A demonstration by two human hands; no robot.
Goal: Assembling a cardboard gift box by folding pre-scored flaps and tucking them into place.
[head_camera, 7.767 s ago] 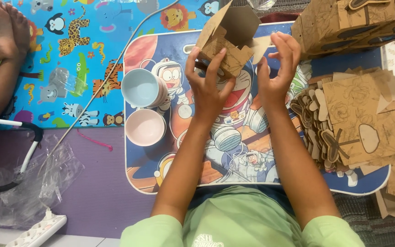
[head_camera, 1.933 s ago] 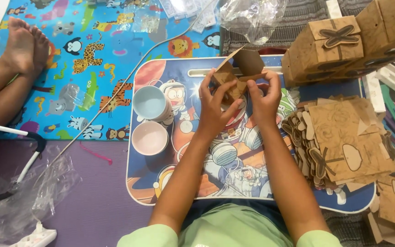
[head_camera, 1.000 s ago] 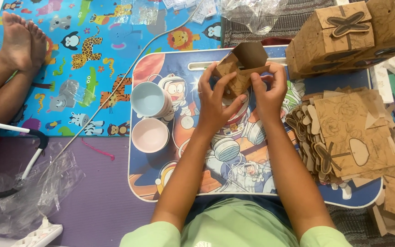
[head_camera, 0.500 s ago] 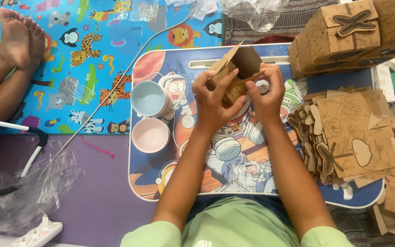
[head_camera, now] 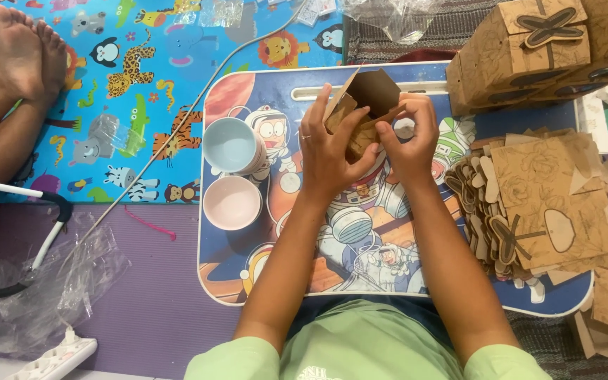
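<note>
I hold a half-folded brown cardboard box (head_camera: 367, 98) over a small lap table (head_camera: 248, 281) printed with cartoon astronauts. My left hand (head_camera: 332, 151) grips the box's left side, a ring on one finger. My right hand (head_camera: 409, 141) pinches its right flap, thumb pressing inward. The box's top is open and its dark inside shows. To the right on the table lies a pile of flat die-cut cardboard blanks (head_camera: 550, 204).
A blue bowl (head_camera: 230, 146) and a pink bowl (head_camera: 232, 203) sit at the table's left. Finished brown boxes (head_camera: 529, 49) stack at upper right. Another person's bare feet (head_camera: 26, 53) rest on the animal-print mat (head_camera: 142, 91). Plastic wrap (head_camera: 65, 281) and a power strip (head_camera: 54, 359) lie at lower left.
Both hands keep turning and folding the box; it has come lower and closer to me, and my right thumb now presses on its right flap.
</note>
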